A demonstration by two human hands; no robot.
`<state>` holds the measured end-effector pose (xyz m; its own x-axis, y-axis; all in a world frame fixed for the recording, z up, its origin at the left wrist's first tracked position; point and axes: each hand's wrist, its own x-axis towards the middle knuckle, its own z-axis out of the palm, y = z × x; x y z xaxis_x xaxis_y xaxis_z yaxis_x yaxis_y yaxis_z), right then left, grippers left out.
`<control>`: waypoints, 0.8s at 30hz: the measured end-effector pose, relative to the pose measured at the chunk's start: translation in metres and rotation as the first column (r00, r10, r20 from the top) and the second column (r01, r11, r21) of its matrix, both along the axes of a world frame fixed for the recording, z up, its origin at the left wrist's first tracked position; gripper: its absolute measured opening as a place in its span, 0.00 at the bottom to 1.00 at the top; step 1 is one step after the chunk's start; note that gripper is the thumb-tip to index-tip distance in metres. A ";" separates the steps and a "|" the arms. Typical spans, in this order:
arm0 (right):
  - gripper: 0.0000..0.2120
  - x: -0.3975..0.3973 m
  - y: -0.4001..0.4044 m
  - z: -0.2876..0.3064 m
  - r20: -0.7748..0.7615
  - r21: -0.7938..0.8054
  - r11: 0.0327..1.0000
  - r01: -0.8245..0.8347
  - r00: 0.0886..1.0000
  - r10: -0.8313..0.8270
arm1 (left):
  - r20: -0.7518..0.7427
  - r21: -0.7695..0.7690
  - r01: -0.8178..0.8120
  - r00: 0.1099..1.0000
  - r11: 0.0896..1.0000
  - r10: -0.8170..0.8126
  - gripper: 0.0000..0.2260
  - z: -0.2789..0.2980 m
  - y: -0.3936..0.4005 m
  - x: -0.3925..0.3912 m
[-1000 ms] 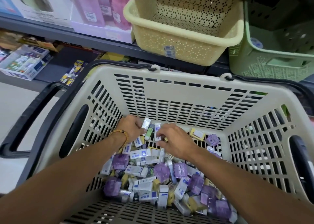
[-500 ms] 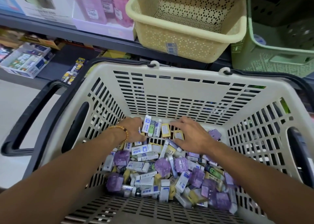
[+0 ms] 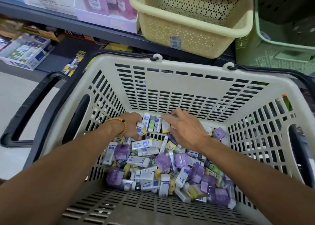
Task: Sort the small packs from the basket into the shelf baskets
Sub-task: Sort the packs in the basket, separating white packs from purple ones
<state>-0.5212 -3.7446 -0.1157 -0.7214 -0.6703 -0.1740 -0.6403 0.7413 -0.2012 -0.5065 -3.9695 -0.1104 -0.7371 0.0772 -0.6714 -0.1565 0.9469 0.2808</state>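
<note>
A beige shopping basket [image 3: 179,81] holds a heap of small packs [image 3: 158,166], white-and-blue, purple and yellow. Both my hands reach down to its far wall. My left hand [image 3: 130,125], with a bead bracelet on the wrist, grips a row of upright packs [image 3: 153,124], white-blue ones and a green-faced one. My right hand [image 3: 185,127] lies over the right end of that row with fingers spread and lightly bent, touching the yellow packs. On the shelf behind stand a cream perforated basket [image 3: 192,32] and a green basket [image 3: 272,43].
Black basket handles stick out at the left [image 3: 32,105] and right [image 3: 300,149]. The shelf carries pink bottles in a box [image 3: 105,8]. A lower shelf at the left holds a white tray of boxed goods [image 3: 23,52]. Pale floor shows at the far left.
My right hand has slid left and forward onto the right end of the upright row. My left hand keeps its hold on the packs, and the row has grown by a yellow pack.
</note>
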 end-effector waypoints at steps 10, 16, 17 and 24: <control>0.23 -0.004 0.015 0.000 0.035 0.031 0.999 0.017 0.999 -0.019 | 0.028 0.144 -0.248 0.969 0.958 0.246 0.16 0.004 -0.008 -0.012; 0.18 -0.001 0.004 0.000 0.204 -0.006 0.971 0.238 0.951 -0.232 | 0.075 0.142 -0.253 0.967 0.957 0.244 0.19 0.006 -0.010 -0.005; 0.19 -0.001 -0.003 0.000 0.247 -0.031 0.967 0.255 0.939 -0.240 | 0.081 0.153 -0.242 0.969 0.958 0.232 0.18 0.006 -0.009 -0.003; 0.14 0.004 -0.026 0.015 0.684 -0.316 0.713 0.626 0.671 -0.286 | 0.182 0.529 -0.424 0.903 0.736 0.389 0.07 0.038 0.003 -0.003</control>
